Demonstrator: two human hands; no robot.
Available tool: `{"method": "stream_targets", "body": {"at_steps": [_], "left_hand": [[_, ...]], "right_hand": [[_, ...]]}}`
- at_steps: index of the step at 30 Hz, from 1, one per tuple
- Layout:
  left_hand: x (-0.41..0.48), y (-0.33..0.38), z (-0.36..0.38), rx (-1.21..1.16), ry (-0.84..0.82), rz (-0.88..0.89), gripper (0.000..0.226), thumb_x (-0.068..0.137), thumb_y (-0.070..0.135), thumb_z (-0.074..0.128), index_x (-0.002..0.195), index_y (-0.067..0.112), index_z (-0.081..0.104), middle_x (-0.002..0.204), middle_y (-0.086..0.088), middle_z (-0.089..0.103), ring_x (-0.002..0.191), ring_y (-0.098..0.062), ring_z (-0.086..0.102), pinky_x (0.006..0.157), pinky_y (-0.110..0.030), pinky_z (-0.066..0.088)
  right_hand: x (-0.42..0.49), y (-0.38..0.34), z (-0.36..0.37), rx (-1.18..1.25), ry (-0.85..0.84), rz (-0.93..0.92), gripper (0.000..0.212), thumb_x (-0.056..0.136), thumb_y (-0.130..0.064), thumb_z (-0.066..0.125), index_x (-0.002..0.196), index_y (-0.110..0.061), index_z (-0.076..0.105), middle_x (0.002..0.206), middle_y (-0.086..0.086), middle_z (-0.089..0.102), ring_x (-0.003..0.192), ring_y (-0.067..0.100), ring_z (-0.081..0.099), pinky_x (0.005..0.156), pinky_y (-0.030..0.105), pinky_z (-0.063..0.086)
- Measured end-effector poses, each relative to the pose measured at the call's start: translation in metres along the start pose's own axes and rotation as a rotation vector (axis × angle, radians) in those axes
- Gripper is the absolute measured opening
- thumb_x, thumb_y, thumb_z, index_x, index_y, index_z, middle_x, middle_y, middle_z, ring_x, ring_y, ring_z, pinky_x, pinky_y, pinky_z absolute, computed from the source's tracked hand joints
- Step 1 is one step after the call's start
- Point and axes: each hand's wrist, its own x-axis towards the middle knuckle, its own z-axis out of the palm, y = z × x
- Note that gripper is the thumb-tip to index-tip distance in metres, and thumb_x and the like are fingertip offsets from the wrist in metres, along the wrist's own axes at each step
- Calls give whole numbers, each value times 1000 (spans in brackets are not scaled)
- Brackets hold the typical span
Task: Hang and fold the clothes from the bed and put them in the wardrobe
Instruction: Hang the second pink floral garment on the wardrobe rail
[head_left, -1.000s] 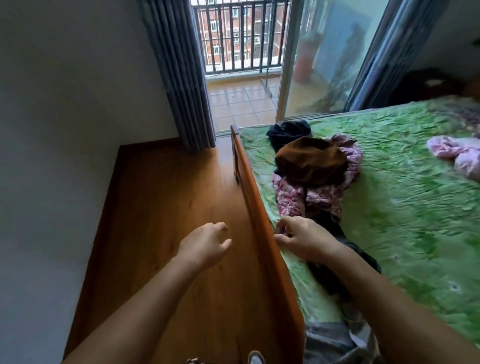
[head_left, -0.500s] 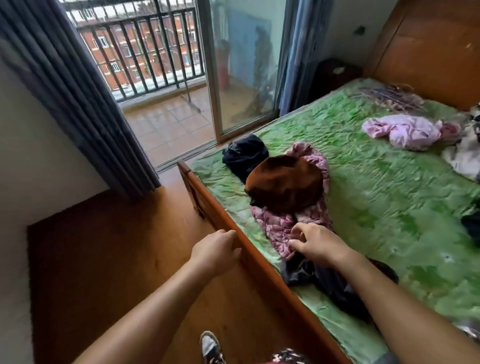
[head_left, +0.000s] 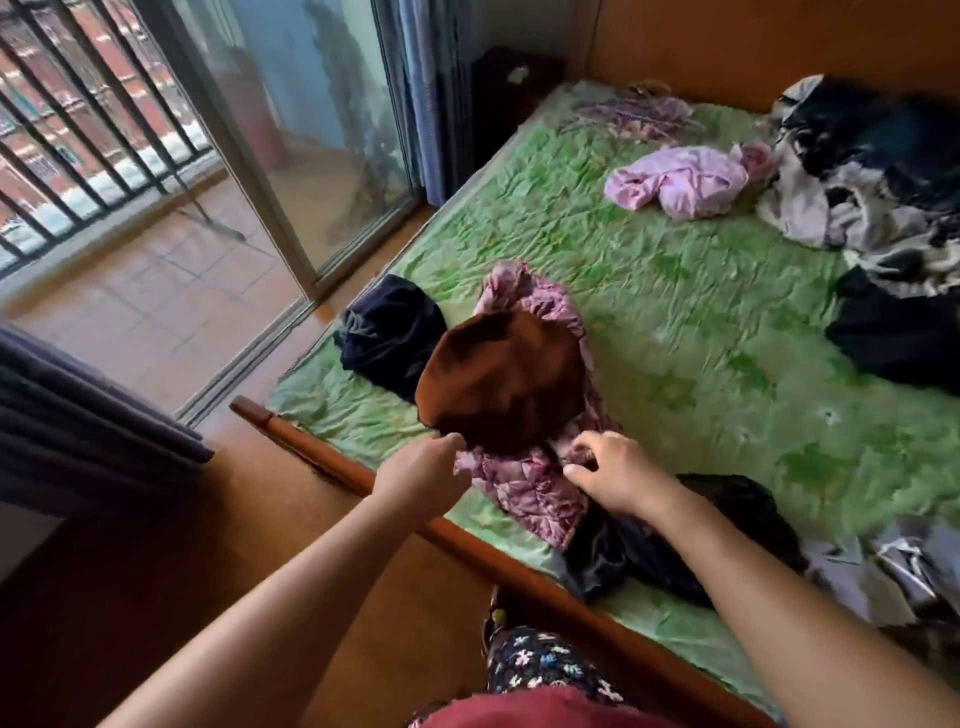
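A pink quilted garment (head_left: 524, 483) lies near the foot of the bed with its green sheet (head_left: 701, 322). A brown garment (head_left: 498, 379) sits folded on top of it. My left hand (head_left: 423, 475) pinches the quilted garment's left edge, just under the brown one. On the right side of the quilted garment, my right hand (head_left: 618, 473) has its fingers curled into the fabric. A black garment (head_left: 649, 556) lies under my right forearm. A dark navy garment (head_left: 389, 332) rests beside the brown one.
More clothes lie on the bed: a light pink piece (head_left: 685, 182), a mixed pile (head_left: 872, 171) at the far right, a black item (head_left: 898, 332) and grey cloth (head_left: 857, 571). The wooden footboard (head_left: 353, 473) runs between me and the bed. A glass door (head_left: 311, 130) and curtain (head_left: 78, 426) stand left.
My left hand has crossed the footboard and reached the quilted garment's edge. My right hand moved up from the black garment onto the quilted one. My view swung right over the bed.
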Motion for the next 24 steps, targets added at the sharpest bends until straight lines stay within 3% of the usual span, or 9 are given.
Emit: {"method": "stream_targets", "body": {"at_steps": [2,7,16,20,24], "left_hand": [[33,-5,-2,30,-37,12,48,94,44,54,140,34,46,127,-1,57,112,-26,60,83,-40,54],[106,-28,-9,34,-120,-2,57,91,40,57,143,32,35,127,-5,52,109,-30,60,79,-42,55],[233,-65,-6,34,-260,13,78,84,36,66,145,40,17,132,-14,43,113,-41,53,88,-52,51],[301,-65,-4,59,-289,5,89,82,42,66,153,40,13,148,-12,28,127,-41,43,97,-53,46],[365,-76,25,-7,-333,-5,104,78,49,72,156,42,3,157,-16,16,134,-46,36,104,-58,41]], "right_hand": [[33,2,1,65,0,52,42,88,-48,61,121,-22,61,112,7,60,108,29,61,94,39,50],[98,6,-1,200,-33,193,53,90,-46,62,135,-19,54,125,13,59,116,32,59,95,38,48],[198,5,11,412,21,499,67,89,-44,67,144,-14,45,144,14,52,131,31,51,105,37,41],[238,-3,26,412,90,574,83,87,-50,68,154,-18,32,149,16,44,136,33,44,109,40,36],[272,0,56,556,149,706,110,81,-53,76,161,-19,8,164,16,19,151,32,21,121,43,23]]}}
